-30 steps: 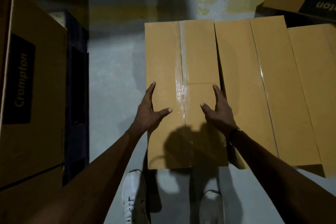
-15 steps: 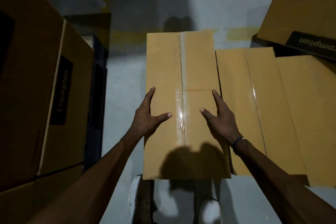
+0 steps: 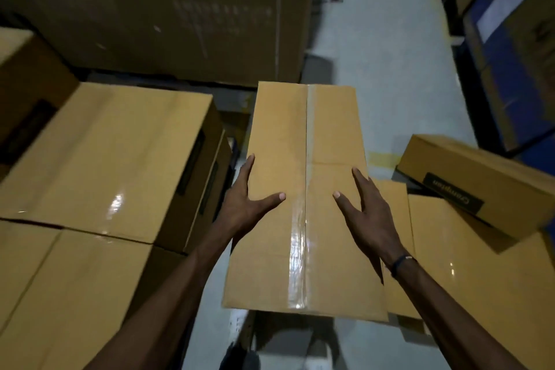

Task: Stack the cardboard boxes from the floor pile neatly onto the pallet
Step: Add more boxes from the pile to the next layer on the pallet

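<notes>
Two bare hands, left hand and right hand, clasp a long taped tan cardboard box by its sides, held aloft beside the stacked brown cartons; keep it level, square its edges when lowering.

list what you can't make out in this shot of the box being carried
Head view only:
- Pallet: hidden under the stacked boxes on the left.
- Fingers of the left hand and right hand: they pass over the edges of the held box, so the side grip is unseen.
- Printing on the large dark carton: blurred, unreadable.
- Label on the tilted box: upside down, only partly legible.
- Feet: in shadow under the held box.
</notes>
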Tool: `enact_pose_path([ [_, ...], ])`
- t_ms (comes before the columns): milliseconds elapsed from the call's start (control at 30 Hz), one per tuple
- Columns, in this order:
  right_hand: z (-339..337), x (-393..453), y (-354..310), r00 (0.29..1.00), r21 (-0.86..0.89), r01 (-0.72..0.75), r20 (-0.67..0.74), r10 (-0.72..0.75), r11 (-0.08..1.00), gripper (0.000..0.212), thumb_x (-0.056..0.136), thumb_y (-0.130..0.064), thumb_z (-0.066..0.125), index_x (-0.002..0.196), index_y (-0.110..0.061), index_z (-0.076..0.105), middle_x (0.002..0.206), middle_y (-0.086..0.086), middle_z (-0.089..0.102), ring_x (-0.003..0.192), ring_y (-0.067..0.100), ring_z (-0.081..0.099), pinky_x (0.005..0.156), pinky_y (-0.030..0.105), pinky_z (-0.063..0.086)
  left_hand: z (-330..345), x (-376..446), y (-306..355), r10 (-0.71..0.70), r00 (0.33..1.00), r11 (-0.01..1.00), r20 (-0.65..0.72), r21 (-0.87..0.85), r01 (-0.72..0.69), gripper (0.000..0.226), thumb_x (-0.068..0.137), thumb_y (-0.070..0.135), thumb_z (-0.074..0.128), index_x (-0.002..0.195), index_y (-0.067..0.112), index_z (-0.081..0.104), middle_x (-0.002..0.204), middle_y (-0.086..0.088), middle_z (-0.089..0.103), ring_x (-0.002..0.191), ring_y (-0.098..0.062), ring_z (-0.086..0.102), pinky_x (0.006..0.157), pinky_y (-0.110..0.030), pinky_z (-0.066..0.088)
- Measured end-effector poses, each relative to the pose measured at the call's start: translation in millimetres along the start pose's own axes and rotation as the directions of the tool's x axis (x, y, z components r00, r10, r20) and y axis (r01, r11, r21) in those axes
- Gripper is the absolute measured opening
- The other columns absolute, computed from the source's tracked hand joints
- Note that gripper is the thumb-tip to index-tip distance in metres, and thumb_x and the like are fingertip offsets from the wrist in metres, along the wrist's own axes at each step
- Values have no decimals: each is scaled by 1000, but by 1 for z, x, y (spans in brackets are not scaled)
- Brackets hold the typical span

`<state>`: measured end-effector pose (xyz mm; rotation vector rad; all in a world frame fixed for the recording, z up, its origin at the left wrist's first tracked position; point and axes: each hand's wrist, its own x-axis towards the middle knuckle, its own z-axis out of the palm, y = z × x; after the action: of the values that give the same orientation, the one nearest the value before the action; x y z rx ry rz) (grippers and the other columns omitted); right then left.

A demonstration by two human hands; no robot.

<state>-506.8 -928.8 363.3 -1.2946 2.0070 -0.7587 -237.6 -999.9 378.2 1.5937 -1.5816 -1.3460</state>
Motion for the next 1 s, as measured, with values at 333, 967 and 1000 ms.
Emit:
enact_pose_path([
  [333,-101,-177,-193,987,10,158,-18,-158,987,95,91,-73,54,163,-40,1,170,-11,12,156,19,19,124,50,26,-144,-205,140,34,994,999,-108,-14,-35,133,63,68,88,161,46,0,165,12,30,146,-15,38,114,-34,36],
  [967,-4,-508,-337,964,66,260,-67,-256,963,95,92,-69,56,163,-38,2,169,-10,18,154,20,25,121,44,31,-353,-517,82,118,980,993,-163,19,-116,128,69,60,88,162,41,2,163,8,32,143,-19,41,114,-39,39],
  [1000,1,-522,-340,964,62,263,-57,-260,963,95,92,-69,56,163,-37,2,169,-9,20,153,20,27,120,43,33,-360,-533,76,113,980,994,-165,17,-112,130,67,64,88,162,43,3,162,8,34,143,-20,42,115,-42,40],
])
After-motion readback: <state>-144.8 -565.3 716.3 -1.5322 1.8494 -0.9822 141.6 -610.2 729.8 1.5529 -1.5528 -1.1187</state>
